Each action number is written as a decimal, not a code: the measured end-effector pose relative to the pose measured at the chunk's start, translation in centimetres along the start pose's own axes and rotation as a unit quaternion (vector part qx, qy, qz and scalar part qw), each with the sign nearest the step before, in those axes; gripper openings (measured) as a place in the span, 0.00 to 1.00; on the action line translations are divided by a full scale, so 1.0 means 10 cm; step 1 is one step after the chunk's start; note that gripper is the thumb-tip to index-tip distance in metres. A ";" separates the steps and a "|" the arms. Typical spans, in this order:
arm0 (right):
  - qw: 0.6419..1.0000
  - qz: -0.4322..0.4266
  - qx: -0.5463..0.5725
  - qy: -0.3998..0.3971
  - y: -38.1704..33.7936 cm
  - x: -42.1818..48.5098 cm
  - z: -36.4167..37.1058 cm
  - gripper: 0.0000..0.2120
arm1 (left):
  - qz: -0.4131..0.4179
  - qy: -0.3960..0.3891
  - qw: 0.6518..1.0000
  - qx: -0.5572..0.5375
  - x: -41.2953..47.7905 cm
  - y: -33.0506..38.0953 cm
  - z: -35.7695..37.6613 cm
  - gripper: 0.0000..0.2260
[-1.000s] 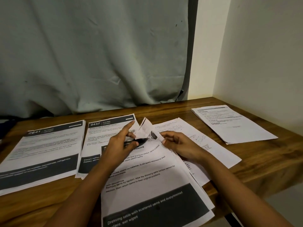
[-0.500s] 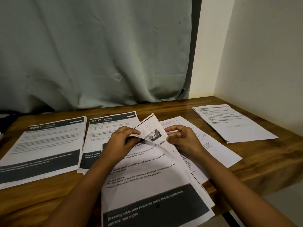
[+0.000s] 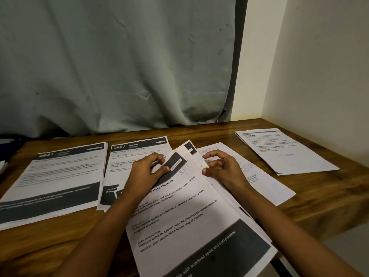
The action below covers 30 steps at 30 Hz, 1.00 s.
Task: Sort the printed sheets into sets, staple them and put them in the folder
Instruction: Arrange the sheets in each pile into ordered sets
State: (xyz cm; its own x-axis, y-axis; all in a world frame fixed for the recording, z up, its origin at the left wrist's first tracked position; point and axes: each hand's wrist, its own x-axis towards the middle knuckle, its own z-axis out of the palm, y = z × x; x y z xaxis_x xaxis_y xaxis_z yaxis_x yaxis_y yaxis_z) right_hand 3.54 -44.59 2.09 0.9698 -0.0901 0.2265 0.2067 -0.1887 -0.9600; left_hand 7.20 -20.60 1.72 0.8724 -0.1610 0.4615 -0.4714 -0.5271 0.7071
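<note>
Printed white sheets with dark banners (image 3: 189, 226) lie fanned on the brown wooden counter (image 3: 319, 196), sorting unfinished. The left hand (image 3: 147, 172) has its grip pinched on the top corner. I cannot tell the right hand (image 3: 223, 170) grip. Stapling and filing are left.

White sheets (image 3: 185, 214) banded dark grey under left hand (image 3: 147, 168) and right hand (image 3: 221, 168); brown wood-grain desk (image 3: 319, 198); grey-green curtain (image 3: 119, 66) beyond.
</note>
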 end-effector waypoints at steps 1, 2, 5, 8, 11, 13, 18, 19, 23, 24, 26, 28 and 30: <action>1.000 -0.008 -0.010 -0.007 0.02 0.00 0.00 0.17 | -0.002 -0.001 1.000 -0.003 0.00 -0.01 0.00 0.05; 1.000 -0.013 -0.021 -0.017 0.04 0.01 0.00 0.17 | -0.003 -0.001 1.000 -0.003 0.00 -0.01 -0.01 0.05; 0.999 0.002 -0.008 -0.049 0.06 0.03 0.03 0.16 | -0.003 0.004 1.000 -0.003 0.00 -0.01 -0.01 0.05; 0.998 0.024 -0.006 -0.061 0.08 0.07 0.04 0.12 | 0.001 0.002 1.000 0.007 0.00 -0.02 -0.02 0.05; 0.997 0.040 -0.006 -0.061 0.06 0.05 0.06 0.06 | 0.009 -0.012 1.000 0.017 0.02 -0.05 -0.04 0.04; 0.998 0.040 -0.021 -0.051 0.06 0.04 0.06 0.03 | 0.012 -0.013 0.999 0.029 0.04 -0.06 -0.06 0.04; 0.998 0.034 -0.054 -0.025 0.02 0.00 0.06 0.03 | -0.009 0.019 0.999 0.044 0.10 -0.03 -0.08 0.04; 0.998 0.034 -0.056 -0.024 0.01 0.00 0.06 0.03 | -0.012 0.018 0.999 0.044 0.10 -0.03 -0.07 0.04; 0.998 0.054 -0.019 -0.028 -0.01 -0.01 0.03 0.04 | -0.008 0.015 1.000 0.021 0.08 -0.05 0.00 0.05; 0.998 0.060 -0.007 -0.027 -0.02 -0.02 0.02 0.04 | -0.009 0.018 1.000 0.006 0.07 -0.05 0.01 0.06; 0.997 0.067 0.008 -0.023 -0.02 -0.03 0.01 0.03 | -0.017 0.026 0.999 -0.023 0.05 -0.04 0.02 0.08; 0.997 0.072 0.015 -0.022 -0.03 -0.03 0.00 0.04 | -0.025 0.034 0.997 -0.059 0.02 -0.02 0.00 0.11; 0.996 0.079 0.026 -0.024 -0.03 -0.04 0.00 0.05 | -0.029 0.043 0.995 -0.091 0.00 -0.01 -0.02 0.12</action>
State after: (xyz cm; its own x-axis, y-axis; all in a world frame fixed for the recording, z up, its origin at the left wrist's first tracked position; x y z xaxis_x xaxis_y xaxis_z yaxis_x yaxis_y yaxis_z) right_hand 3.14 -44.55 2.27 0.9956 -0.0672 0.0653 0.0565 -0.1253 -0.9905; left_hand 7.25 -20.39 1.80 0.8879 -0.0584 0.4563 -0.4434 -0.3730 0.8150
